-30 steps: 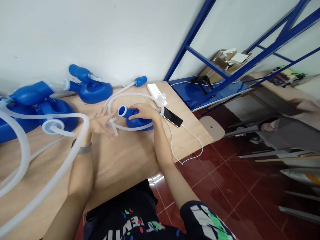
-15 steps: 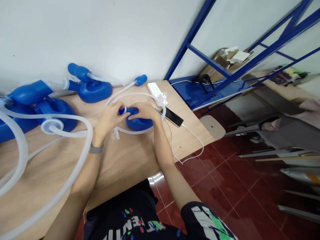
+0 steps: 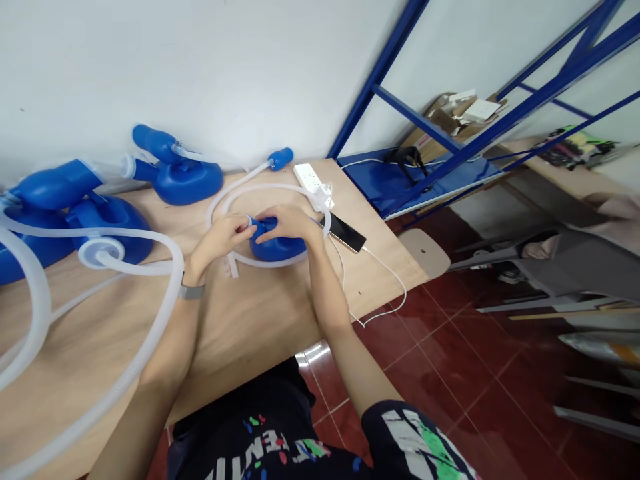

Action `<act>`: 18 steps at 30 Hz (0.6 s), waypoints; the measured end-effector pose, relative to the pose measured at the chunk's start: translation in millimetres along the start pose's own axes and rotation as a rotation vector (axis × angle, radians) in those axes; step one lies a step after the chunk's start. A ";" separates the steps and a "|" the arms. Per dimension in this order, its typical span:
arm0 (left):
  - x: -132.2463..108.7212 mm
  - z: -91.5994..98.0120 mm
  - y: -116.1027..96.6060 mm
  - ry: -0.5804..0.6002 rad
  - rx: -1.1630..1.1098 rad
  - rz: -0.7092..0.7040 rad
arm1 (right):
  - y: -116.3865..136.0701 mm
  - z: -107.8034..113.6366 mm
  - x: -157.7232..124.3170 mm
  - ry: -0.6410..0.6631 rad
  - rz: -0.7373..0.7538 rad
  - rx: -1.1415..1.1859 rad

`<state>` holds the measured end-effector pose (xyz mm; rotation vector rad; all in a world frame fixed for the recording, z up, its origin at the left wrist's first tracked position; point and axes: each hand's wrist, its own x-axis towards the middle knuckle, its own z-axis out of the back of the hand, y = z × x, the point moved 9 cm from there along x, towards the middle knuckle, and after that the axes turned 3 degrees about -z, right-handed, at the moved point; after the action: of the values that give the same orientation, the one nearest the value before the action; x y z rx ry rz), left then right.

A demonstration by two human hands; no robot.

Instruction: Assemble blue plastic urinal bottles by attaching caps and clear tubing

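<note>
A blue plastic urinal bottle lies on the wooden table in front of me, its neck pointing left. My left hand is closed around the mouth of the neck, where a bit of white rim shows; the fingers hide most of it. From above, my right hand grips the bottle by its upper part near the neck, thumb on the near side. A translucent hose loops around the bottle and both hands' work area.
More blue bottles with hoses stand along the wall to the left. A small blue funnel piece, a white power strip and a charging phone lie behind and right. A blue metal frame rises beyond the table's right end.
My left hand has closed over the neck's mouth; its fingers were more spread and the opening showed before. My right hand has stayed on the bottle.
</note>
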<state>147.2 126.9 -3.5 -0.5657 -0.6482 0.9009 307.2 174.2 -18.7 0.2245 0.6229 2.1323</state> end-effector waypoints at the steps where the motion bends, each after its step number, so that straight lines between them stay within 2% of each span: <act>1: -0.2 0.1 0.0 0.014 -0.015 -0.006 | 1.1 -0.1 -1.1 0.007 0.008 0.009; 6: 0.4 2.7 -0.5 0.039 -0.087 -0.034 | 3.9 -0.1 -3.3 0.019 0.038 0.026; 18: -2.5 7.0 3.0 0.005 -0.190 -0.088 | 2.7 -0.6 -0.5 0.034 0.049 0.014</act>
<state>139.4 127.6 -1.5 -0.7038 -0.7536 0.7599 305.3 172.4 -17.8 0.2131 0.6588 2.1832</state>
